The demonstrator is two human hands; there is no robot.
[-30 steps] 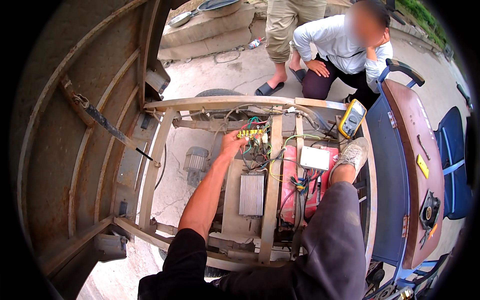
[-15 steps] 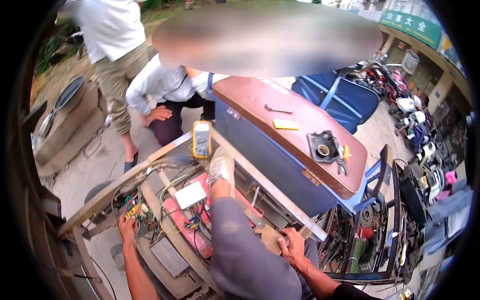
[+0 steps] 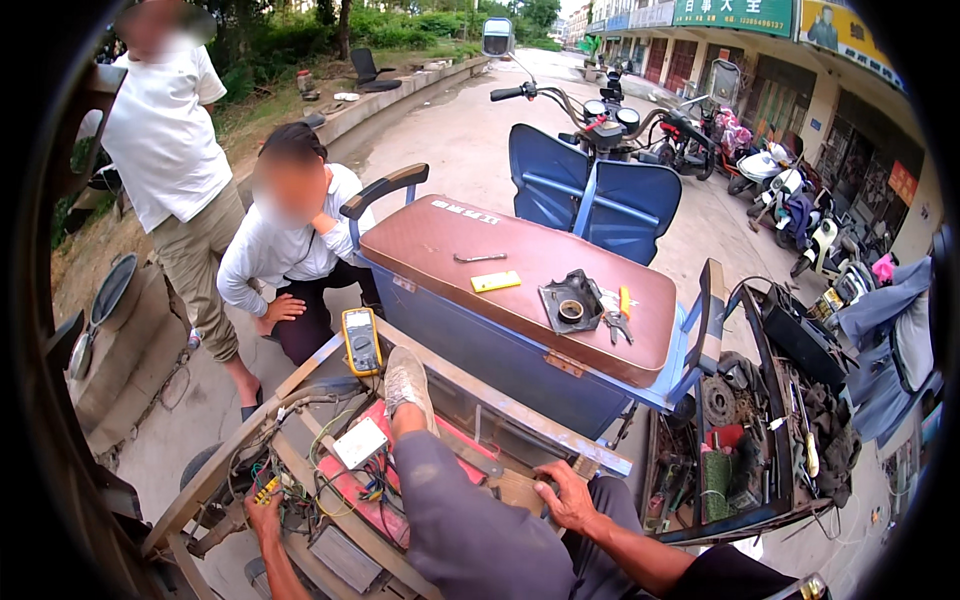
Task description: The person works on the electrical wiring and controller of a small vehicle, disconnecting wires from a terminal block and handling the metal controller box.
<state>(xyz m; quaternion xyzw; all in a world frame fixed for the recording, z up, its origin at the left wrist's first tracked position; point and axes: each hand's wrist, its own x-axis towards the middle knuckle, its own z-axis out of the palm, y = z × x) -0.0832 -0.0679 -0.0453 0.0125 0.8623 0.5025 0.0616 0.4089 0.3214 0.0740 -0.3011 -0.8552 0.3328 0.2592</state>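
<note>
My left hand (image 3: 264, 515) grips a yellow terminal block (image 3: 267, 491) among coloured wires at the lower left of an open metal frame (image 3: 230, 450). My right hand (image 3: 566, 497) holds a brown board (image 3: 515, 490) beside my right thigh, fingers curled over it. My left leg (image 3: 460, 520) reaches across red battery packs (image 3: 333, 470), its shoe (image 3: 408, 388) by the frame's upper rail. A white box (image 3: 360, 443) with dark wires lies left of the leg. A finned metal unit (image 3: 345, 560) is below. A yellow multimeter (image 3: 361, 343) leans at the far rail.
Ahead, a three-wheeler's brown seat (image 3: 430, 240) bears a wrench, yellow object, pliers and black part (image 3: 570, 300). One person (image 3: 280, 250) squats left, another (image 3: 170, 140) stands behind. At right are a tool-filled bin (image 3: 730, 470) and parked scooters (image 3: 800, 190). A concrete ledge (image 3: 130, 350) is left.
The view has swung up and right, showing the seat, street and scooters. My right hand has come into view on the board. My left hand stays on the terminal block.
</note>
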